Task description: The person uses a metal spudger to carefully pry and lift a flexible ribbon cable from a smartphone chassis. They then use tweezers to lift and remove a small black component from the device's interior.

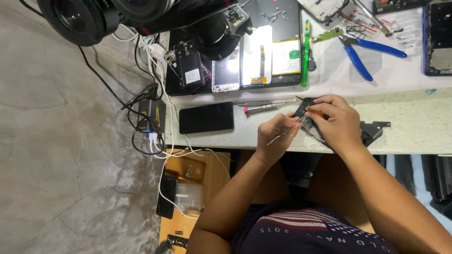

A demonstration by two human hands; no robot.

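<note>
The right hand [335, 123] is gripping a dark phone frame [308, 115] at centre frame, steadying it over the surface [414, 127]. The left hand [278, 134] is pinching metal tweezers [282, 135], tips angled toward the frame for fine work.

The right hand [335, 123] covers most of the dark phone part [305, 109] beside the black phone [206, 117], whose make-up stays unclear, while the picture's right edge cuts off the blue-framed phone [438, 37] beyond it
</note>
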